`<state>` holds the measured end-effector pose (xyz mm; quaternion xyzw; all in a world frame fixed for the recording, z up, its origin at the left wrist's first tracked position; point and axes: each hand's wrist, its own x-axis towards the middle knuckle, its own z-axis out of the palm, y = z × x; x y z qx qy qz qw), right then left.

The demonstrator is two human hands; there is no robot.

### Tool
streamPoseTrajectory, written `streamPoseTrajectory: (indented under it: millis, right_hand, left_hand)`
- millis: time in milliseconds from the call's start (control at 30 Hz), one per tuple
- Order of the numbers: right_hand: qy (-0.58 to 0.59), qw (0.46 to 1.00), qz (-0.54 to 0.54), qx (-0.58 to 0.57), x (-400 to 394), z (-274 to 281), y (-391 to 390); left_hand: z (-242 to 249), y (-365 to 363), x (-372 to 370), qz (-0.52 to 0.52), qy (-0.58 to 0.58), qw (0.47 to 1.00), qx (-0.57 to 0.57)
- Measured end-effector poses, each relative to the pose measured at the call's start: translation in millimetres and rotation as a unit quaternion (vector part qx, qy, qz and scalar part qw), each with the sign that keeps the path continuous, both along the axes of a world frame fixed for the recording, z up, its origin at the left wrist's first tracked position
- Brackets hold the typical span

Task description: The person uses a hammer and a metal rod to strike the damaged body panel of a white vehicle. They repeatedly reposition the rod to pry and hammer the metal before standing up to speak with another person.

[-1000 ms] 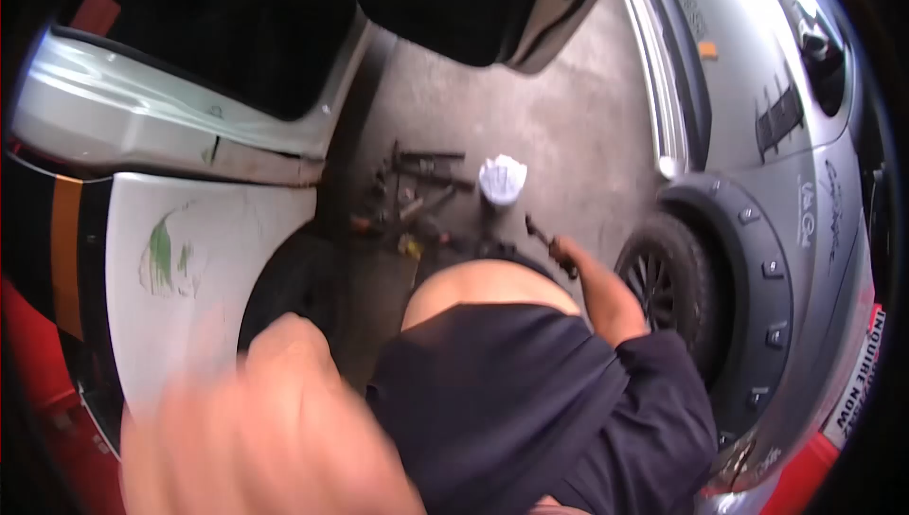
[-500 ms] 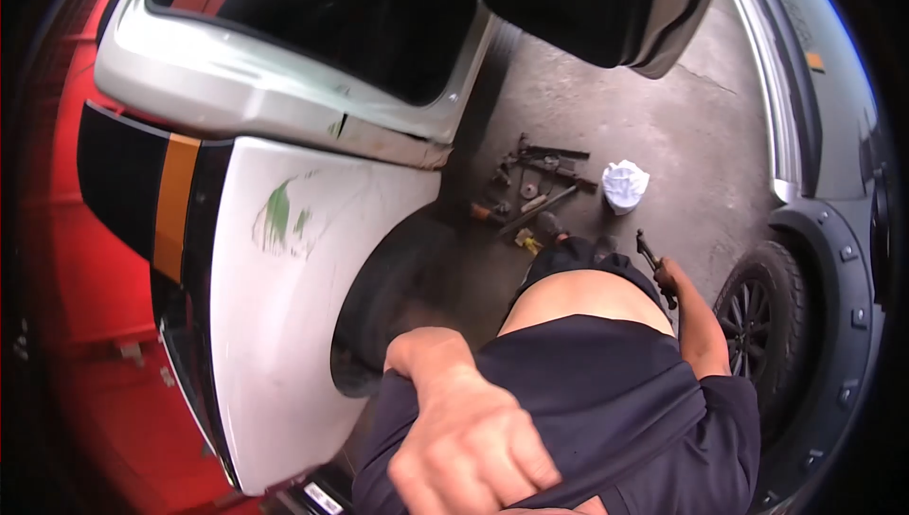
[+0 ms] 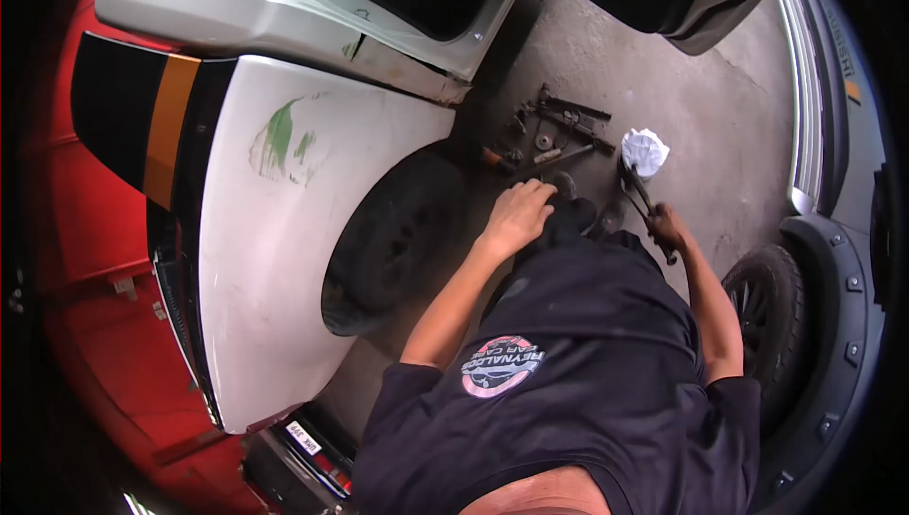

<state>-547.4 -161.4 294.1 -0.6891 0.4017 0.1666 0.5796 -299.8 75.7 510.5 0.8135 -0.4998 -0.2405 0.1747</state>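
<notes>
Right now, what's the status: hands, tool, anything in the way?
Right hand: closed around long dark tool. Left hand: back showing, grip unclear. Possible obstacles: loose tools and white cloth-like bundle on the floor ahead.

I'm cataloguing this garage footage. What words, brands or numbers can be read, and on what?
"REYNALDOS CAR CARE": round logo on the dark shirt.
"UMK 399", probably, as it is small: white licence plate.
Side lettering on the grey vehicle: too distorted to read surely.
</notes>
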Motion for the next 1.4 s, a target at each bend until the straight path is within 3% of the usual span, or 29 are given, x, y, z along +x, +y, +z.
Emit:
streamPoseTrajectory:
  millis: [67,100,133,167,200,233,267,300,367,500,733,833,933,1033,1100,1200,1333,1367,1400]
  right_hand:
    - [-0.066,0.998,0.019,0.003,33,26,0]
    - [-0.107,0.993,0.052,0.010,48,35,0]
    - [-0.190,0.979,0.060,-0.047,63,57,8]
    - [-0.272,0.954,0.066,-0.105,80,85,18]
    - [-0.234,0.970,0.056,-0.033,97,116,24]
    - [-0.195,0.979,0.045,0.039,112,139,31]
    - [-0.194,0.979,0.041,0.038,125,152,40]
    - [-0.232,0.970,0.037,0.063,137,161,48]
    - [-0.264,0.960,0.026,0.087,156,169,60]
    - [-0.285,0.954,0.029,0.090,188,171,81]
    - [-0.219,0.949,-0.073,0.216,223,163,123]
    - [-0.187,0.958,-0.088,0.199,230,154,129]
    - [-0.204,0.974,-0.094,0.031,239,139,126]
    - [-0.179,0.979,-0.095,-0.005,239,149,103]
    - [-0.142,0.984,-0.086,0.062,243,162,77]
    - [-0.210,0.976,-0.044,-0.043,259,136,43]
    - [-0.207,0.974,0.036,-0.089,301,130,13]
    - [-0.211,0.973,0.046,-0.086,309,134,5]
    - [-0.162,0.985,0.055,-0.007,320,151,-5]
  left_hand:
    - [-28,11,-2,0.007,0.047,0.998,-0.031]
    - [-39,13,-4,0.052,0.148,0.987,-0.035]
    - [-50,12,-5,0.096,0.246,0.964,-0.038]
    - [-61,10,-3,0.095,0.248,0.963,-0.037]
    - [-72,5,1,0.156,0.319,0.933,-0.057]
    - [-79,0,6,0.215,0.388,0.893,-0.076]
    - [-75,-10,13,0.305,0.504,0.804,-0.073]
    - [-69,-18,20,0.301,0.506,0.805,-0.070]
    - [-66,-28,33,0.335,0.682,0.618,-0.199]
    - [-89,-24,79,0.338,0.632,0.659,-0.229]
    - [-126,3,163,0.368,0.663,0.611,-0.227]
    - [-132,11,189,0.394,0.666,0.596,-0.216]
    - [-133,8,199,0.367,0.665,0.628,-0.170]
    - [-123,-9,198,0.353,0.666,0.642,-0.138]
    - [-122,-22,198,0.350,0.674,0.634,-0.144]
    - [-123,-48,206,0.384,0.666,0.615,-0.176]
    - [-142,-66,235,0.416,0.645,0.611,-0.194]
    - [-145,-67,238,0.422,0.641,0.609,-0.201]
    - [-144,-70,241,0.434,0.636,0.605,-0.202]
